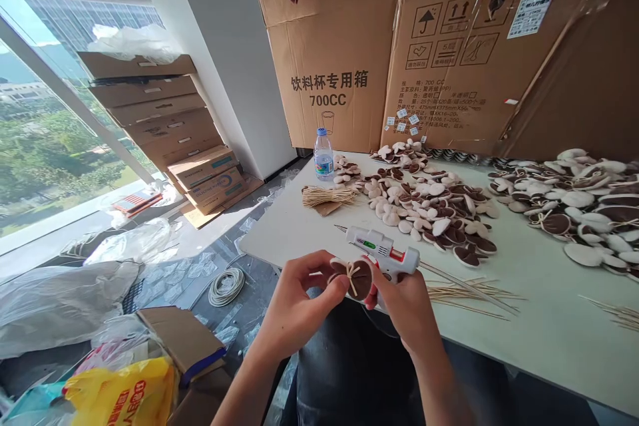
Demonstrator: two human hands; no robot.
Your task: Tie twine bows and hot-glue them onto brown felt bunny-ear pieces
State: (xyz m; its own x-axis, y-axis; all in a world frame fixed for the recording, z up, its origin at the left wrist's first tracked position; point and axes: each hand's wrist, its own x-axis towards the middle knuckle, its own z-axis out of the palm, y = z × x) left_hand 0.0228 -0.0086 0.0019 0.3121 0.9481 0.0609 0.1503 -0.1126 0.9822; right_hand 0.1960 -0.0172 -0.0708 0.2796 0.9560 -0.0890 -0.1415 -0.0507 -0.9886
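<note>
My left hand (299,293) pinches a small brown round piece (360,277) with a tan string bow on it, held just in front of the table's near edge. My right hand (407,303) is wrapped round a white hot glue gun (382,247) with a red trigger, its nozzle pointing left, right behind the brown piece. Both hands meet over my lap. On the white table (524,319) lie heaps of brown and cream round pieces (429,206) and a second heap (584,206) at the right.
A water bottle (323,154) and a bundle of tan strings (329,196) sit at the table's far left. Thin wooden sticks (469,293) lie near my right hand. Large cardboard boxes (339,60) stand behind. Bags, a cable coil (226,285) and stacked boxes (164,120) fill the floor at left.
</note>
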